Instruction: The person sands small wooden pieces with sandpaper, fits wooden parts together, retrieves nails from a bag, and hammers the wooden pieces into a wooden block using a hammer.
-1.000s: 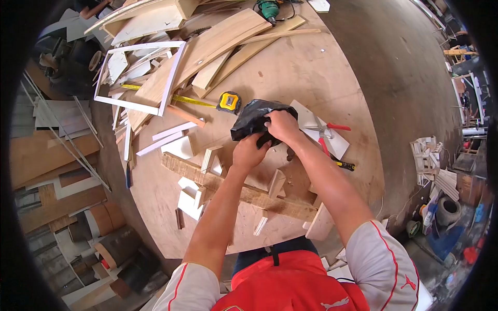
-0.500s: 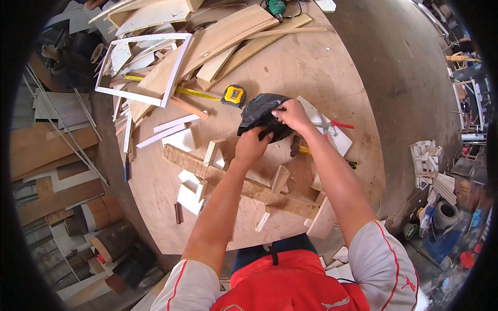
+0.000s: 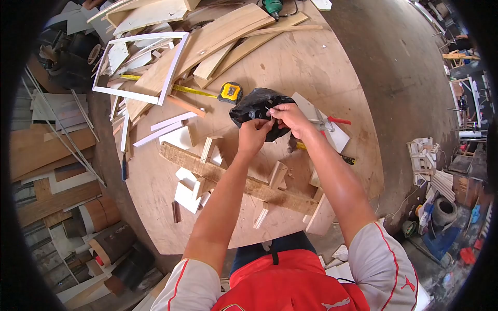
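Both hands have shifted closer together since the frame before, so that the fingertips now meet over the black plastic bag (image 3: 255, 106), whose folds show more openly behind them. Right hand (image 3: 289, 118) has its fingertips clamped on a thin, light piece (image 3: 267, 109), too small to name; left hand (image 3: 254, 136) curls in against it, and whether it pinches anything cannot be told. What the bag contains is hidden.

The bag lies mid-tabletop, well apart from the edges of the table (image 3: 342, 67). Bare wood opens out beyond it, between the stacked boards (image 3: 207, 46) and the right edge, with open floor (image 3: 384, 52) past that edge. Toward the person, a rough plank (image 3: 233, 184) with upright blocks crosses the space before the near edge.

Just beside the bag on the left is a yellow and black tape measure (image 3: 230, 92), its blade running left toward the boards; its label is too small to read. To the right, a red-handled tool (image 3: 332, 122) lies on a pale board (image 3: 337, 139), and a hammer (image 3: 294, 144) is partly covered by the right forearm. A leaping-cat logo marks the right sleeve (image 3: 381, 264), and another shows on the red shirt front (image 3: 295, 282).
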Demonstrator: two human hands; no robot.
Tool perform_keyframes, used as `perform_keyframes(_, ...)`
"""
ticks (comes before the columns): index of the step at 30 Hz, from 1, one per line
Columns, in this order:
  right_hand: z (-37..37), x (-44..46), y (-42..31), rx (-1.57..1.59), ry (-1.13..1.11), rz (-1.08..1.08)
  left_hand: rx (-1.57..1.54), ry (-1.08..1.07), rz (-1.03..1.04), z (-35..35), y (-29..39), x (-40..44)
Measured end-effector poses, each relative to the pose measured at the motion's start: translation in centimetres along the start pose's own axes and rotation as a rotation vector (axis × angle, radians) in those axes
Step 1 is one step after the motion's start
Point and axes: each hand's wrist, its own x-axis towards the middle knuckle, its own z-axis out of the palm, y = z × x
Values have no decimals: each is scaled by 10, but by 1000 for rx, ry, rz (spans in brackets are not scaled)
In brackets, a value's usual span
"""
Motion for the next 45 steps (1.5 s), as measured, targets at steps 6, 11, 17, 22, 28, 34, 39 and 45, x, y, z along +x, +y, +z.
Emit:
perform_keyframes(6, 1, -5, 4, 152, -19, 30, -7, -18, -12, 1, 2, -2)
perform_keyframes(11, -4, 5, 14, -47, 66, -80, -96, -11, -25, 1, -4, 1)
perform_keyframes(17, 3, -17, 22, -335, 229, -319, -231, -47, -137, 4, 16, -4)
perform_keyframes(22, 1, -56, 33, -290, 366, -468, -436, -117, -267, 17, 35, -6)
perform_keyframes(28, -25, -86, 42, -485, 505, -671, -375, -210, -277, 51, 54, -13)
perform_keyframes(34, -41, -104, 50, -628, 606, -798, -278, -267, -290, 71, 65, -24)
perform_keyframes(39, -56, -123, 47, -612, 543, -775, 436, 59, 593, 73, 64, -39)
perform_keyframes(45, -53, -124, 52, -380, 341, -627, 680, -221, 714, 56, 57, -40)
